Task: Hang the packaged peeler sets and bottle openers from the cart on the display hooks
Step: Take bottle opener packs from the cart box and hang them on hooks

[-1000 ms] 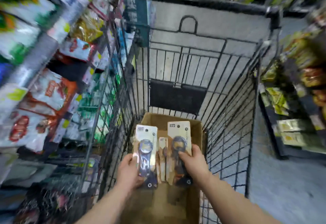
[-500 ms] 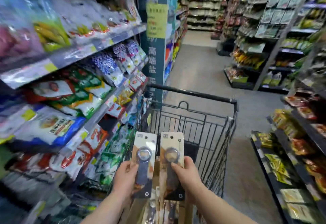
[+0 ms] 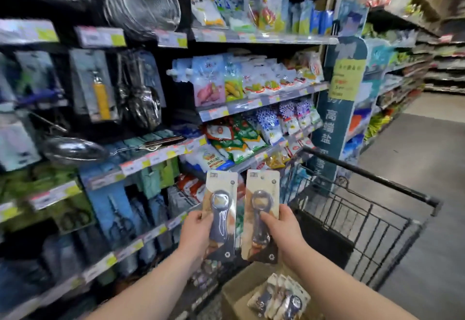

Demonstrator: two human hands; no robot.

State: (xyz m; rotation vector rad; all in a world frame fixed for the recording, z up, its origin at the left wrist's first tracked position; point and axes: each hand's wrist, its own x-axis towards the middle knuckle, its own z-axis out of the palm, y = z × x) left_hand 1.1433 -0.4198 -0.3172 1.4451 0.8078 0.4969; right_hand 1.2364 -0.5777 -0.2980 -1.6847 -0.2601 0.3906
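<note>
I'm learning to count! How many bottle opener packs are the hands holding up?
2. The left pack is gripped by the left hand; the right pack by the right hand. More overlap in the cardboard box, too stacked to count.

A shop: price-tagged shelves (image 3: 261, 104) of packaged goods, wire cart (image 3: 364, 219).

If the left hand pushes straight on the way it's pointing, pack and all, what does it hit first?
Probably the shelved food bags ahead. The left hand points up and forward, and the top of its bottle opener pack would reach them before the hand does. Depth is hard to judge.
</note>
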